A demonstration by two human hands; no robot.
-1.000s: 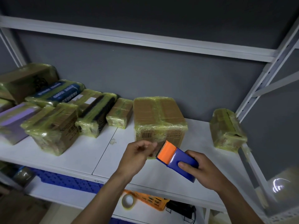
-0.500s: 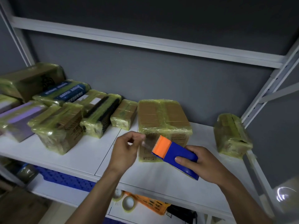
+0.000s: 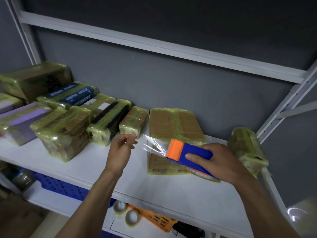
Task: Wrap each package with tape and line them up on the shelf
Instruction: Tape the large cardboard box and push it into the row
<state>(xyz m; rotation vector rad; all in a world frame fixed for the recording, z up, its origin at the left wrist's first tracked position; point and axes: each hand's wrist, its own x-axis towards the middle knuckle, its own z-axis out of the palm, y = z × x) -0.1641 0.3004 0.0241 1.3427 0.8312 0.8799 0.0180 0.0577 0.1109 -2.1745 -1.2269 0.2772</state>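
Grey wall (image 3: 171,74) backs a white metal shelf (image 3: 85,162), smooth and hard. Under the right hand (image 3: 221,162) sits the package (image 3: 173,124), a squat cardboard box already skinned in glossy yellowish tape, its corners rounded by the layers. It looks light but stiff. The film would be slick, so I'd take it by opposite edges where the card keeps its shape. The right hand grips a blue and orange plastic tape dispenser (image 3: 197,149) over the box's near edge. A thin, crinkled strip of clear tape (image 3: 152,146) juts toward the left hand (image 3: 118,150), whose fingertips are drawn together just beside its loose end. Whether they pinch it I cannot tell.
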